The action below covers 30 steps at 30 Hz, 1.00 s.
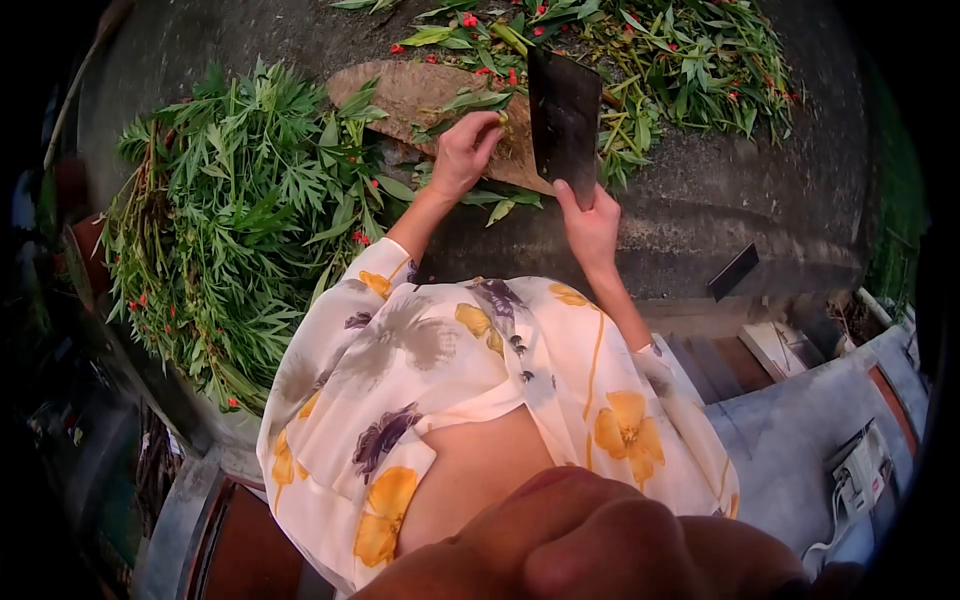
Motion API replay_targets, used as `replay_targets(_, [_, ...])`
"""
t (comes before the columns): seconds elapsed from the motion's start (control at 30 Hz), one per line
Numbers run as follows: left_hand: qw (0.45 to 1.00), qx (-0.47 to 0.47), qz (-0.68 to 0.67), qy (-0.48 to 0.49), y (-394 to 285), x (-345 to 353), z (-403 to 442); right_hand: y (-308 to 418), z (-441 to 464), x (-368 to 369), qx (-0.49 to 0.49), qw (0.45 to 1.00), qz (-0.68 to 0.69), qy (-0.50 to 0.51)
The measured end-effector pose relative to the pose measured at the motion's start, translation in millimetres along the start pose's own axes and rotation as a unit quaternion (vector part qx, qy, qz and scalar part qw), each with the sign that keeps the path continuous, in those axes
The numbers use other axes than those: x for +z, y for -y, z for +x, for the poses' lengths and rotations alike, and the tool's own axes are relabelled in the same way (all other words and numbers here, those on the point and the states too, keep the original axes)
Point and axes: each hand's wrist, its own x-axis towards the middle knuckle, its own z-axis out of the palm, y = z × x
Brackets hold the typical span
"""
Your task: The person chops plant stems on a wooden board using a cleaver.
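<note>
Over the brown board (405, 85), you are gripping the cleaver (565, 115) in your right hand (592, 228) while your left hand (463, 155) is resting, curled, at the leaves (478, 100) lying there, its hold impossible to tell, so careful cutting is demanding that it stay clear.

- This looks like a yard outside, but I can't tell if it is by a home or on a farm.
- A big, rough grey slab (720, 190) holds the things.
- Leafy plants (240, 210) lie in a pile along its left edge.
- More green stems (690, 70) and red flowers (470, 19) lie near its far edge.
- Blurry green growth (893, 230) shows past its right edge.
</note>
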Motion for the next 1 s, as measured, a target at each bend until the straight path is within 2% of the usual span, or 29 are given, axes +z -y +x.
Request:
replay_targets(0.03, [1.000, 0.025, 0.008, -0.003, -0.6, 3.8, -2.4, -0.6, 1.7, 1.1, -0.004, 1.000, -0.018, 0.009])
replay_targets(0.23, [1.000, 0.010, -0.014, 0.012, 2.6, 11.7, -15.0, 21.2, 3.8, 2.7, -0.038, 0.995, -0.083, 0.032])
replay_targets(0.53, [0.999, 0.039, -0.010, -0.003, 3.2, 13.1, -15.5, 22.2, 5.5, 6.1, -0.033, 0.994, -0.092, 0.047])
replay_targets(1.0, [1.000, 0.030, -0.006, 0.002, 1.6, 11.9, -15.5, 30.0, 4.6, 4.9, -0.027, 0.990, -0.123, 0.057])
